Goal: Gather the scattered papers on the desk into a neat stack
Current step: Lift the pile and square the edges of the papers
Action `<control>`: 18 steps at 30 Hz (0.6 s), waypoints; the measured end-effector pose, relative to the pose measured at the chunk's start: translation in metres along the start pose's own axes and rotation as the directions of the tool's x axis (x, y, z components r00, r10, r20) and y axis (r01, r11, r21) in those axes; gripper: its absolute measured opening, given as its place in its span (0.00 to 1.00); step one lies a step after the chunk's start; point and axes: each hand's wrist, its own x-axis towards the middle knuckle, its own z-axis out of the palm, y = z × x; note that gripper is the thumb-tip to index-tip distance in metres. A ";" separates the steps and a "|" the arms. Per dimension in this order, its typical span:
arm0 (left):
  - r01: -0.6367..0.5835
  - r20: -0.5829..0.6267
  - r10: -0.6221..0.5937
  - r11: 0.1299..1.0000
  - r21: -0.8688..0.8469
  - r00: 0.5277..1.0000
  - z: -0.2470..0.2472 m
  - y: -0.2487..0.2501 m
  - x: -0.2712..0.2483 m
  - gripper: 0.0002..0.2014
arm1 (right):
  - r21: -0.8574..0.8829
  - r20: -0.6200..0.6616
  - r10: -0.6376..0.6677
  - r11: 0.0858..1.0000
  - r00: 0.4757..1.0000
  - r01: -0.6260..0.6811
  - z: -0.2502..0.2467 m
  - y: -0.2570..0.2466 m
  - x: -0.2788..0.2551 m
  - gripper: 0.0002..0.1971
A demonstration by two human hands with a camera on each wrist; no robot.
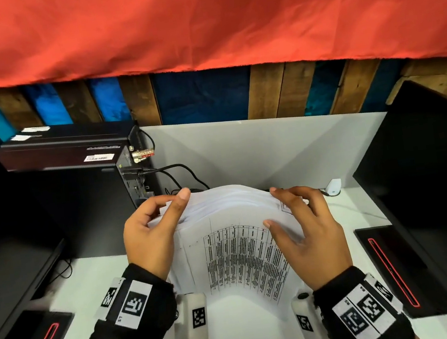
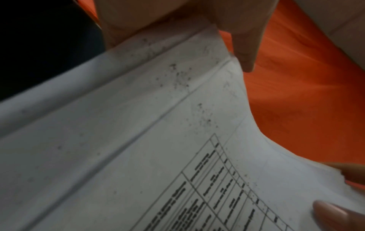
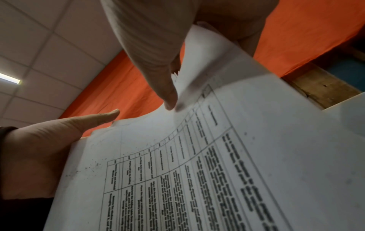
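Head view: I see the papers (image 1: 237, 241) bowed over the desk (image 1: 239, 338), long axis near to far, left hand (image 1: 151, 235) pinching their left edge, right hand (image 1: 310, 234) seemingly pinching the right, both equally close

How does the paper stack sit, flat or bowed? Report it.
Bowed. The paper stack arches between the left hand and right hand, which hold its sides; its printed table lines curve.

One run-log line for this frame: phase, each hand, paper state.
phase: aligning stack | left hand: grips left edge of papers | right hand: holds right edge | papers: bowed between hands, edges uneven, above desk
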 end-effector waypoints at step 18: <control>-0.037 -0.062 0.041 0.997 0.062 0.997 0.005 0.004 -0.006 0.18 | 0.009 -0.103 -0.049 0.999 0.994 0.050 0.007 0.001 -0.008 0.19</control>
